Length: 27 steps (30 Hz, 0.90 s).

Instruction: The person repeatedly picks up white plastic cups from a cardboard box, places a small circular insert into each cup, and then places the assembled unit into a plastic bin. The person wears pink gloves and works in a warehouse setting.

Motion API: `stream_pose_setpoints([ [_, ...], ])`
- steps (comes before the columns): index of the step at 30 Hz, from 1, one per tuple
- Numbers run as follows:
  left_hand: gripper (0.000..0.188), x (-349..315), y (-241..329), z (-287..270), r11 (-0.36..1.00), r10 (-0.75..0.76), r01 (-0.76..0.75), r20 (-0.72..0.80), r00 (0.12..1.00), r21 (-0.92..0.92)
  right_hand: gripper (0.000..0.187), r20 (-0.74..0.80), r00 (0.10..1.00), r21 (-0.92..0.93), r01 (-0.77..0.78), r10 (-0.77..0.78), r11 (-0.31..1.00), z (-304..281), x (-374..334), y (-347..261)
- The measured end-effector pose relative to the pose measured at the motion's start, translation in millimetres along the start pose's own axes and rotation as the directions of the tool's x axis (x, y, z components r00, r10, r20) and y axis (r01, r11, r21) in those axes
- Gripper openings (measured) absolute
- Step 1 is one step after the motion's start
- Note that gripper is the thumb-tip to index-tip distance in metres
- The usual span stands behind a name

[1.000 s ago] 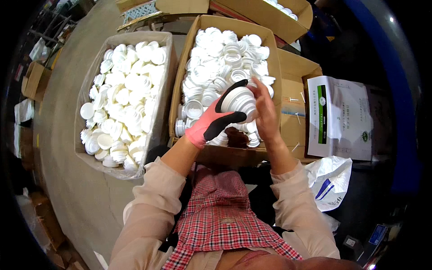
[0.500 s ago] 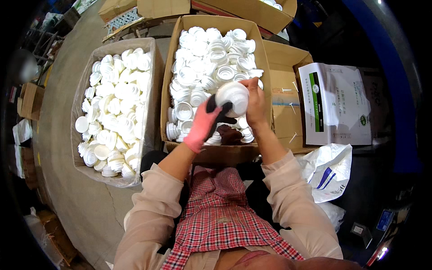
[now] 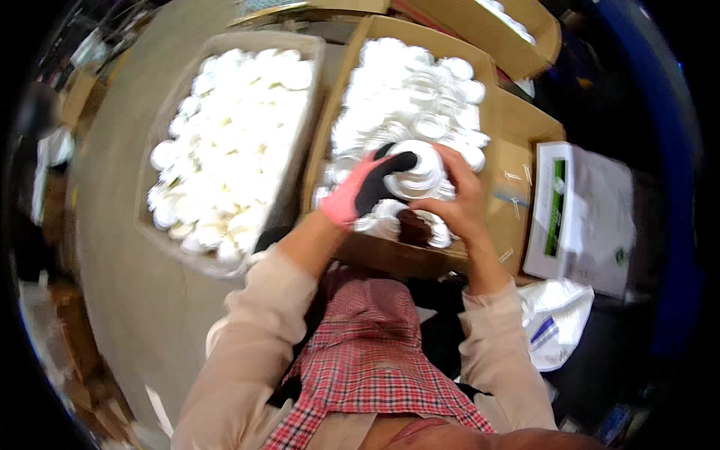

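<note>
Between my hands, over the near part of the middle cardboard box, is a white round plastic cap point(image 3: 424, 166) with stepped rings. My left hand point(image 3: 369, 182), in a pink glove with black fingers, is closed on its left side. My bare right hand point(image 3: 463, 196) grips its right side, fingers at the far edge and thumb at the near edge. Many similar white caps point(image 3: 439, 79) fill the box beneath. A dark brown object point(image 3: 414, 227) lies among them near the box's front edge; I cannot make out its kind.
To the left stands a plastic-lined box point(image 3: 144, 214) heaped with white caps. An open cardboard flap point(image 3: 517, 124) with several small white pins lies right of the middle box, beside a white printed carton point(image 3: 589, 217). A white bag point(image 3: 562, 319) sits near my right arm.
The whole view has swung, so the boxes appear further right and tilted. The cap has turned from its smooth domed side to its ringed side, and my right hand's grip has shifted around it.
</note>
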State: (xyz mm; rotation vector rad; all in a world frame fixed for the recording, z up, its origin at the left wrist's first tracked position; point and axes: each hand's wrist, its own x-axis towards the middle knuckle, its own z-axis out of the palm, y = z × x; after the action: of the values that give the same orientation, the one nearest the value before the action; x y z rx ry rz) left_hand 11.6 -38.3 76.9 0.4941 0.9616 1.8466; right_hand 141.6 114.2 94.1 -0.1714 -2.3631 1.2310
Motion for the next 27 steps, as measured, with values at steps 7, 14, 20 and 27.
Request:
stream_pose_setpoints([
  [7, 0.043, 10, -31, -74, 0.847, 0.306, -0.470, -0.493, 0.814, -0.250, 0.060, -0.016, 0.987, 0.130, -0.157, 0.161, 0.979, 17, 6, 9],
  [14, 0.033, -21, 6, -107, 0.766, 0.453, -0.643, -0.694, 0.559, -0.019, 0.036, 0.193, 0.933, -0.031, -0.303, 0.303, 0.952, 16, -5, 51],
  [20, 0.034, -33, 53, -72, 0.921, 0.308, -0.359, -0.276, 0.910, -0.155, 0.046, 0.410, 0.837, -0.280, -0.263, 0.363, 0.923, 62, -63, 56],
  [27, 0.074, -101, 53, -220, 0.052, 0.640, 0.508, -0.419, 0.644, 0.860, 0.049, 0.416, 0.900, -0.524, 0.119, 0.131, 0.843, 100, -134, 59],
])
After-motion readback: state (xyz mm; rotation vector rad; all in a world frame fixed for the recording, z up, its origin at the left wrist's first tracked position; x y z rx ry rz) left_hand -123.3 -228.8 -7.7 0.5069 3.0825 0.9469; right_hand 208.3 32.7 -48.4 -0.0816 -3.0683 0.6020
